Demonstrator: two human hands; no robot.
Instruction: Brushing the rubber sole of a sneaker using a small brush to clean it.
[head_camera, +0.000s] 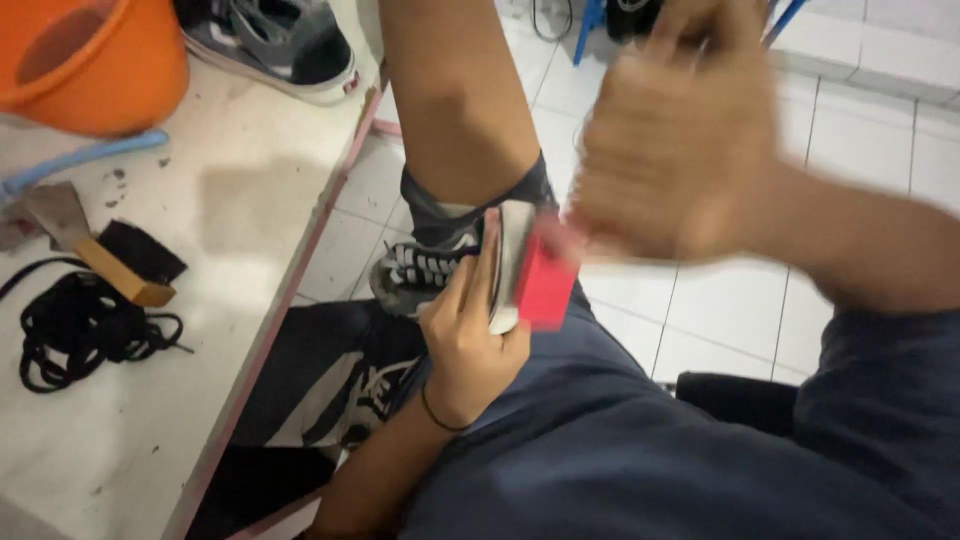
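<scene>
Your left hand (468, 345) gripped a dark sneaker (440, 268) with white laces, fingers closed on its sole edge, holding it above your lap. The sneaker's toe pointed toward the tabletop (200, 300) and its pale sole faced your right hand. A bare leg (455, 100), which crossed in from the top of the view, hid the heel end of the sneaker; whose leg it was could not be determined.

Your right hand (680, 140) was heavily blurred. It sat just right of the sneaker, and a red block (546, 285) lay against the sole directly below the hand. The fingers could not be resolved, so whether the grip was closed on the red block could not be told. The block's material was also unclear.

Reference positions, all relative to the sneaker:
- Left, on the tabletop: a wooden-backed brush (130, 265) with black bristles, beside a tangle of black laces (90, 330).
- Further left: a metal scraper (55, 215), partly cut off by the picture edge.
- Upper left: an orange bucket (95, 60), cropped at the top, with a blue hose (85, 158) under it.
- Above, at the tabletop's far end: a second shoe (285, 45), only partly in view.
- Below: a patterned black-and-white cloth (345, 385), partly hidden by your left forearm.

The floor (720, 310) to the right was white tile.
</scene>
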